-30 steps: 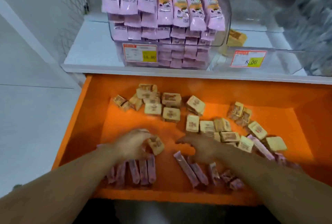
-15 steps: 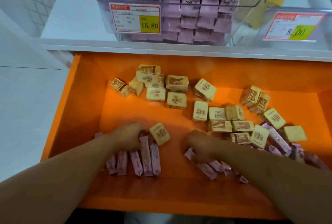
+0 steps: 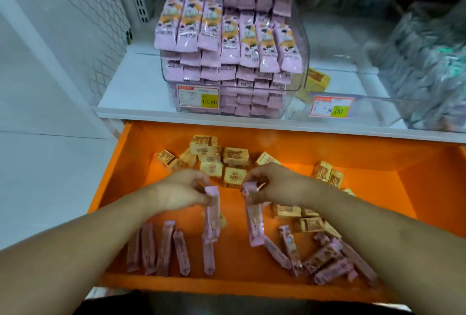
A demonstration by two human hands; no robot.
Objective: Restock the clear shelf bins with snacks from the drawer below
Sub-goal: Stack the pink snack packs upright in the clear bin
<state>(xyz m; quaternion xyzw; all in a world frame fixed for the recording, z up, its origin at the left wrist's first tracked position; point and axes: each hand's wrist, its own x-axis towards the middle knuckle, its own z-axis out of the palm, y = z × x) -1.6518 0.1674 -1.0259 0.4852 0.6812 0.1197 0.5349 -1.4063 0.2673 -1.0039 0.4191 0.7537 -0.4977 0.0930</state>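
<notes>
Left hand point(image 3: 180, 192) and right hand point(image 3: 278, 184), fingers pinched on top ends of hanging pink snack bars point(image 3: 212, 216), grip partly hidden, print blurred; more bars lying near in orange drawer point(image 3: 416, 188); clear bin point(image 3: 300, 44) far above, stocked.

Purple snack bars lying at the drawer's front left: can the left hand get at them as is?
Probably yes for reach: those loose bars lie uncovered just below the left hand, with nothing over them. But that hand already pinches a hanging purple bar, so grabbing more looks awkward.
</notes>
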